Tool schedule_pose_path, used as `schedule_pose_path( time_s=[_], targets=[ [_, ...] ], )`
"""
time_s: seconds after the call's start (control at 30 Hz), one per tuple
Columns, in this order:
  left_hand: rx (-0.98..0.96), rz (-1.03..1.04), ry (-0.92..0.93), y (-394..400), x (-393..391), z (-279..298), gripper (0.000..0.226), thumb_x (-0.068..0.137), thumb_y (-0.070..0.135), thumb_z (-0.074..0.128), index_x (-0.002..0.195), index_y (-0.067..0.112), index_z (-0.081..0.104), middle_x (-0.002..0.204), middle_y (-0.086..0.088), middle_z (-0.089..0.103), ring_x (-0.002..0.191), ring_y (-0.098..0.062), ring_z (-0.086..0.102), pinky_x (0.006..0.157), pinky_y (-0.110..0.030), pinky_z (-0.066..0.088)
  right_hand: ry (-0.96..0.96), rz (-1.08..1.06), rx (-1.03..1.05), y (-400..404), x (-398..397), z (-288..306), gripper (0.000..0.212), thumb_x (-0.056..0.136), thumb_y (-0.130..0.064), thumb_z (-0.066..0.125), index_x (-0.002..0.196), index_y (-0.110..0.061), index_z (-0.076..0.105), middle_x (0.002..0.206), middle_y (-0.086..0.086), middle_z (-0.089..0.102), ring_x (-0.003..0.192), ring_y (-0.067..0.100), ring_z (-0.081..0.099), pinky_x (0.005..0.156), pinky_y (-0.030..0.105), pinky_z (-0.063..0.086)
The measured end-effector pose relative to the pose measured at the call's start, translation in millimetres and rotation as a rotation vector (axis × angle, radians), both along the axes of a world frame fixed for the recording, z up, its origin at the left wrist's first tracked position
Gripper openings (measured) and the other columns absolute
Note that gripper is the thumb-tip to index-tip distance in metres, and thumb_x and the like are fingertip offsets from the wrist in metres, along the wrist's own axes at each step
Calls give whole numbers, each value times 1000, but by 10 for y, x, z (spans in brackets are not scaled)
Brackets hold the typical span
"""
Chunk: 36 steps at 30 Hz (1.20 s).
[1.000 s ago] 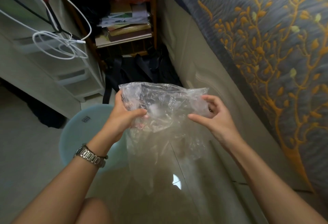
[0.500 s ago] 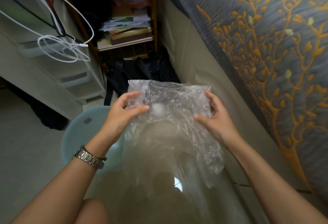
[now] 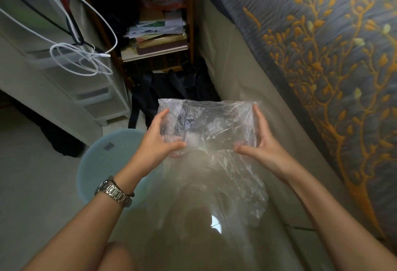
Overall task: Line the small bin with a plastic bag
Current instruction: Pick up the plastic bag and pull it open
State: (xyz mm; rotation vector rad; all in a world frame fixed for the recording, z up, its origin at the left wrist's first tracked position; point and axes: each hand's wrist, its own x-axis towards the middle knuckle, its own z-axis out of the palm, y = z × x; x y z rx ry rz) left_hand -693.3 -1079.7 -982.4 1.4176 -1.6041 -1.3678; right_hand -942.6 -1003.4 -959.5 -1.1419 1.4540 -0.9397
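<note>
Two hands hold a clear plastic bag [image 3: 206,124] up in the air, above the floor and just to the right of the small bin [image 3: 101,163]. The film is thin, crinkled and glossy, catching pale glints along its creases; its top edge runs fairly straight between the hands while the rest hangs down loose and rumpled towards the person's knees. The left hand [image 3: 159,139] is clamped on the bag's left side, thumb in front and fingers behind the film. The right hand [image 3: 260,142] grips the right side the same way, fingers stretched upright along the edge. A metal-link watch [image 3: 113,192] circles the left wrist. The bin is round, smooth and pale blue, standing on the pale tiled floor [image 3: 28,185]. Beyond it lie a dark bag [image 3: 169,90], white plastic drawers [image 3: 90,99] with looped white cables [image 3: 81,60], and a wooden shelf [image 3: 159,41] stacked with books. On the right, a grey quilted bedspread [image 3: 322,45] bears orange leafy branches.
</note>
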Motion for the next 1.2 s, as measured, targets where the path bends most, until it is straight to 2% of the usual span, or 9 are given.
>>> schedule_pose_path(
  time_s=[0.07,0.13,0.23,0.43,0.6,0.77,0.93,1.07,1.2],
  targets=[
    [-52,59,21,12,-7,15,85,70,8,81,136,28,32,131,3,38,86,19,58,62,-11,53,-52,-84,-25,11,20,22,87,82,2,67,138,-40,15,150,4,26,123,-4,46,63,3,48],
    [-87,118,-41,4,4,19,75,67,17,83,126,27,39,121,8,45,99,8,53,84,-27,54,-90,-184,-48,20,37,34,71,83,3,65,125,-33,20,133,14,46,96,8,67,64,16,56],
    [-101,125,-121,-1,-3,-1,59,66,26,83,117,26,52,122,7,52,113,-10,48,101,-40,44,-117,-330,-65,28,67,33,58,82,0,67,120,-23,29,124,14,55,79,13,70,66,24,59],
    [-25,118,-119,57,-138,46,57,79,51,63,129,27,51,132,5,50,118,-12,50,94,-40,50,-50,-355,-64,-33,216,2,33,85,-7,65,117,-12,58,116,18,66,94,25,65,85,42,53],
    [130,122,10,138,-252,179,77,70,74,50,133,29,48,138,5,46,122,-17,49,83,-49,56,-8,-218,-25,-75,404,78,56,75,-36,76,125,-21,56,129,-3,61,119,9,56,101,30,47],
    [97,82,14,238,-384,276,85,62,73,59,135,35,41,142,8,41,122,-13,46,81,-45,58,39,32,-86,-57,584,130,65,75,-7,76,127,-30,46,118,-29,49,99,-33,43,75,-8,35],
    [-12,94,-28,242,-400,285,63,80,44,65,136,30,41,141,4,45,126,-12,44,103,-36,42,23,176,-89,-52,702,152,60,76,-4,74,126,-25,47,117,-25,52,104,-24,48,79,-3,38],
    [-119,100,-91,252,-326,284,58,87,15,59,141,22,38,145,2,42,131,-11,39,107,-32,37,-1,25,-68,-43,757,135,52,72,-22,80,115,-33,52,118,-24,53,110,-7,50,83,8,42],
    [-145,195,-79,229,-236,303,55,89,16,56,140,24,38,145,3,42,129,-9,39,100,-21,40,-39,-37,-66,13,797,98,64,65,-42,82,119,-42,48,127,-27,49,118,-15,41,83,10,41]
  ],
)
